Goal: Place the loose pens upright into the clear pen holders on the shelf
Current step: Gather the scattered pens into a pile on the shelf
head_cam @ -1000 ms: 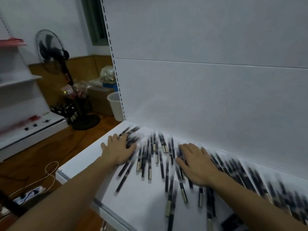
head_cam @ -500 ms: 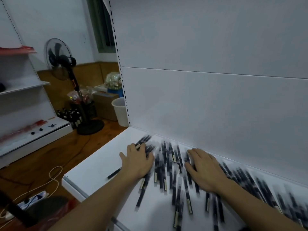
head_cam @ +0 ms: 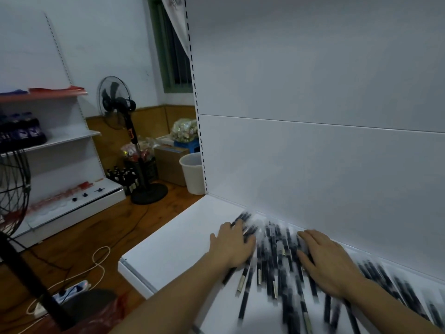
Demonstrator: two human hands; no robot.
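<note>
Loose pens (head_cam: 277, 261) lie flat and scattered on the white shelf (head_cam: 173, 249), none upright. Left hand (head_cam: 232, 247) and right hand (head_cam: 330, 263) are palm-down on the pile, fingers straight and spread, gripping nothing. Looks like the gather step. Next: close the fingers round a bundle and lift. No clear holders in view, so find those first.

White shelf (head_cam: 173, 247); dark pens (head_cam: 272, 268) strewn flat across it.

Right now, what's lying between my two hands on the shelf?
In the head view, a bunch of dark loose pens lies flat on the white shelf between the left hand and the right hand.
</note>
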